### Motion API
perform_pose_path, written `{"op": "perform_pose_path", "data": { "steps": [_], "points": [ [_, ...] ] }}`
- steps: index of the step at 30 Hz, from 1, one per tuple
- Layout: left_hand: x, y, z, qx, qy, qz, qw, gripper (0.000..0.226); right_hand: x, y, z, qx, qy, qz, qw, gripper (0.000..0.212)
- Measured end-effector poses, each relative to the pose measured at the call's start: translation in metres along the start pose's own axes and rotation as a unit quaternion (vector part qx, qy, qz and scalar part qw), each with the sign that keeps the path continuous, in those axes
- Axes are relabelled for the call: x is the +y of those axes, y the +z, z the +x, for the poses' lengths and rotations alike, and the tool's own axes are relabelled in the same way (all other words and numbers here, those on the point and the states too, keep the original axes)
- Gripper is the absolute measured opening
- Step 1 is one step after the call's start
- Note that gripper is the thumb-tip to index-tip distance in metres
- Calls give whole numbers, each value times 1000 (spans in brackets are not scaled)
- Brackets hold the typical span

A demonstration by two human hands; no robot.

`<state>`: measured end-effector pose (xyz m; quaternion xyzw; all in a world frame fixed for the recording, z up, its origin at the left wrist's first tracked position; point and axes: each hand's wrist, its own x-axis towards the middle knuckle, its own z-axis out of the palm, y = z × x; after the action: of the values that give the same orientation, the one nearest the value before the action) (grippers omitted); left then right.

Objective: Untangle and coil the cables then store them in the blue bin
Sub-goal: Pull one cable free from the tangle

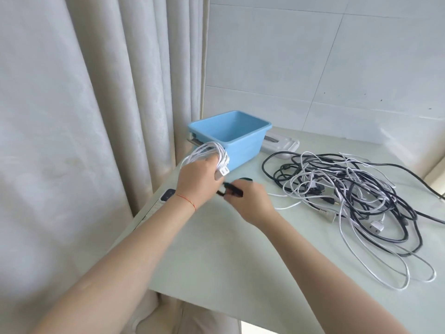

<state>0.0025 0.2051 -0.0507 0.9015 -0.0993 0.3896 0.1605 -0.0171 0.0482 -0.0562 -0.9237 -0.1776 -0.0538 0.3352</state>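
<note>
My left hand [198,179] grips a coiled white cable [212,153] with its white plug at the thumb, just in front of the blue bin [243,143]. The bin stands at the table's back left and I see nothing inside it. My right hand [250,201] pinches a thin black strap or tie [232,190] right below the coil. A tangled heap of black and white cables [356,191] spreads over the right half of the table, with several plugs showing.
The pale green table [228,249] has its left edge along a cream curtain [84,116]. A white power strip [281,145] lies behind the bin. A remote control [166,196] lies at the table's left edge. Tiled wall at the back.
</note>
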Motion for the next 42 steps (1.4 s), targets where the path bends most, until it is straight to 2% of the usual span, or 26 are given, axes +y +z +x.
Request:
{"op": "perform_pose_path", "data": {
  "steps": [2,5,7,9,12,14,16,17,18,21,23,24,26,28,29,30,31,32,34,35,37,41,42],
  "points": [
    [0,-2,2,31,-17,4,999,21,-7,2,13,45,15,15,999,25],
    [7,-3,4,19,-35,10,999,27,-16,8,29,-24,23,10,999,30],
    [11,-1,3,19,-33,10,999,29,-15,5,34,-23,34,42,998,27],
    [12,5,2,28,-27,-4,999,28,-6,-7,34,36,67,124,989,27],
    [22,15,3,50,-4,-42,998,24,16,-35,28,109,130,253,953,30],
    [37,18,6,48,-10,-76,996,27,32,-52,20,107,137,320,931,24],
    [63,20,10,16,-90,-162,982,33,47,-68,10,81,124,377,914,23],
    [78,21,14,-11,-155,-241,958,33,56,-76,5,65,118,404,905,24],
    [92,24,18,-38,-225,-334,914,31,63,-83,0,46,113,429,895,27],
    [117,41,29,-102,-376,-568,725,40,81,-101,-15,-13,99,469,878,31],
    [125,51,32,-223,-399,-644,613,45,86,-110,-22,-56,77,481,872,29],
    [129,54,31,-291,-384,-665,571,53,88,-114,-24,-76,70,478,872,29],
    [134,58,26,-377,-354,-682,517,62,94,-118,-29,-110,70,454,881,30],
    [139,59,21,-386,-360,-699,483,44,101,-120,-35,-135,86,425,891,31],
    [139,60,17,-376,-372,-703,476,33,103,-121,-38,-141,91,399,901,30],
    [139,62,14,-358,-385,-699,484,25,103,-123,-42,-139,95,363,916,28],
    [138,66,11,-332,-398,-685,513,22,101,-123,-44,-130,97,325,932,26],
    [137,69,9,-302,-396,-667,555,20,99,-122,-46,-111,96,286,947,24],
    [137,73,4,-244,-365,-622,648,26,96,-118,-46,-65,91,229,967,20],
    [138,72,3,-228,-348,-605,678,28,94,-115,-45,-52,88,213,972,19],
    [143,68,3,-221,-331,-595,698,32,90,-109,-46,-53,74,202,975,20],
    [146,63,3,-224,-329,-608,687,52,88,-102,-46,-33,75,257,963,13],
    [146,62,3,-220,-335,-586,704,57,88,-102,-46,-12,83,288,954,12]
  ]
}}
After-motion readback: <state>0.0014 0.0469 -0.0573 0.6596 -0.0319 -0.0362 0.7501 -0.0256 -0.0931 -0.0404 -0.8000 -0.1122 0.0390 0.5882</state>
